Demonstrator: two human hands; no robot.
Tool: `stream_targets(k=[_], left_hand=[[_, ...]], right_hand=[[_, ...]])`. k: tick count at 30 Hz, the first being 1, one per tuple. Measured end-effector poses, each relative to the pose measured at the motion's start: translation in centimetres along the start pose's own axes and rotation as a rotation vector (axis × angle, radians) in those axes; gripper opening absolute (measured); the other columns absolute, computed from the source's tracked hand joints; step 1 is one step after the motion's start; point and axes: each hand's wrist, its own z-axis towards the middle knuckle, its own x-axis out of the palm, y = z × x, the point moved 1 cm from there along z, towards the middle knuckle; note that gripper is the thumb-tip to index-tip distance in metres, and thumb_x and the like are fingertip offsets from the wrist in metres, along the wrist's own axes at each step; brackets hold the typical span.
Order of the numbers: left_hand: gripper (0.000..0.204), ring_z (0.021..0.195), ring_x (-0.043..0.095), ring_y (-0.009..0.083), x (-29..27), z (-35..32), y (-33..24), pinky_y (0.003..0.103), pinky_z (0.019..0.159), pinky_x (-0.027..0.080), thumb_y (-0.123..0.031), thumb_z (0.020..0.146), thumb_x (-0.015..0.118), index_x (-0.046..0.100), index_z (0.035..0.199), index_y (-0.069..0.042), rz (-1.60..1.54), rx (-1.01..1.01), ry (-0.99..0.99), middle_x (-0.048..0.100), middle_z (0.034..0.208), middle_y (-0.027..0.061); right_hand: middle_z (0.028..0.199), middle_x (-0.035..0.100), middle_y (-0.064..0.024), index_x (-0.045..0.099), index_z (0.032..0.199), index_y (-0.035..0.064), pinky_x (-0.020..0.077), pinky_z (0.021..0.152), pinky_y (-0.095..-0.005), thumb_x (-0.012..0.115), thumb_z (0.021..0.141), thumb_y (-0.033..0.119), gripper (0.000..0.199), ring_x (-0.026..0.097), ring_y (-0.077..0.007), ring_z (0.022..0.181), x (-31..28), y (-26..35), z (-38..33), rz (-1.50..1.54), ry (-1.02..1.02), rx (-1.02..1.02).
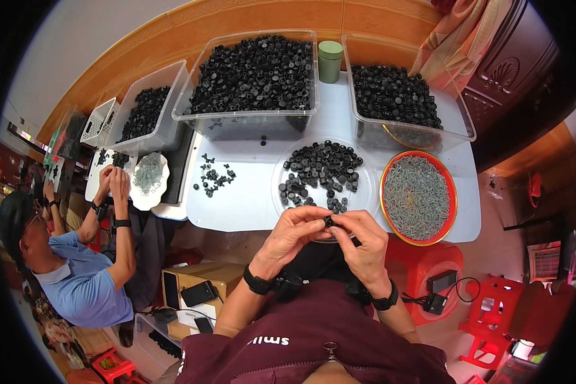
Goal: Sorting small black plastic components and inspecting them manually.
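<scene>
Small black plastic part pinched between the fingertips of the left hand and the right hand, both clamped on it from opposite sides, thumbs and forefingers closed together. Held at the near edge of the white table, just above the rim of the clear round plastic tray. Black band on each wrist. Tray loaded with loose black ring-shaped plastic parts, spread thinly over its middle and left. Just right of the tray, touching or nearly touching it: round red-rimmed metal dish filled with small grey metal screws. Left of the tray, on bare tabletop: small scatter of black plastic clips. Along the far side of the table: large clear plastic bin of black caps at centre, a second clear plastic bin of black parts at right, a green cylindrical canister upright between the two. Further left, on an adjoining surface: smaller clear bin of black parts and a white slotted basket. At far left: a second person in a blue shirt, own hands raised together beside a white plate of grey screws. Below the table at right: red plastic stool.
</scene>
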Motion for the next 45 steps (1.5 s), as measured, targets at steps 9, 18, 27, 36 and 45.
stream_targets(k=[9, 18, 27, 36, 45], left_hand=[[0.023, 0.087, 0.064, 0.0161, 1.2, -0.5, -0.4, 0.029, 0.079, 0.055, -0.001, 0.083, 0.06, 0.059, 0.106, 0.003, 0.151, 0.099, -0.004, 0.063, 0.098, 0.0108], [0.02, 0.093, 0.062, 0.0197, 2.2, -1.0, -0.4, 0.033, 0.082, 0.054, 0.001, 0.081, 0.062, 0.061, 0.101, 0.002, 0.141, 0.143, 0.016, 0.063, 0.1, 0.0148], [0.02, 0.092, 0.062, 0.0179, 2.1, -1.3, -0.3, 0.031, 0.082, 0.054, 0.002, 0.081, 0.062, 0.061, 0.101, 0.003, 0.124, 0.127, 0.028, 0.063, 0.1, 0.0115], [0.02, 0.091, 0.063, 0.0171, 1.8, -1.2, 0.0, 0.029, 0.08, 0.055, 0.002, 0.081, 0.062, 0.061, 0.101, 0.003, 0.093, 0.117, 0.008, 0.063, 0.099, 0.0112], [0.019, 0.091, 0.063, 0.0204, 1.8, -1.2, 0.0, 0.031, 0.079, 0.055, 0.0, 0.08, 0.063, 0.061, 0.099, 0.002, 0.124, 0.115, -0.013, 0.063, 0.1, 0.0164]], right_hand=[[0.079, 0.063, -0.0093, 0.064, 0.082, 0.0004, 0.0512, 0.059, -0.0276, 0.071, 0.067, -0.006, 0.018, 0.064, -0.0202, 0.068, 0.0, -0.2, -0.4, 0.066, -0.09, -0.019], [0.077, 0.062, -0.0073, 0.065, 0.079, 0.002, 0.0505, 0.055, -0.0259, 0.074, 0.063, -0.006, 0.02, 0.062, -0.0183, 0.065, 0.1, 0.0, -1.5, -0.036, -0.212, -0.191], [0.079, 0.062, -0.0089, 0.065, 0.083, 0.001, 0.0498, 0.058, -0.0261, 0.074, 0.064, -0.006, 0.022, 0.062, -0.0186, 0.069, 0.2, 0.0, -2.0, -0.018, -0.215, -0.202], [0.082, 0.062, -0.0105, 0.065, 0.085, -0.0004, 0.0502, 0.063, -0.0272, 0.07, 0.067, -0.008, 0.021, 0.062, -0.0201, 0.072, 0.1, 0.2, -2.0, -0.011, -0.162, -0.104], [0.081, 0.064, -0.0102, 0.065, 0.083, 0.0001, 0.0511, 0.064, -0.0273, 0.072, 0.067, -0.006, 0.019, 0.064, -0.0202, 0.074, 0.3, -0.2, -2.0, 0.073, -0.171, -0.043]])
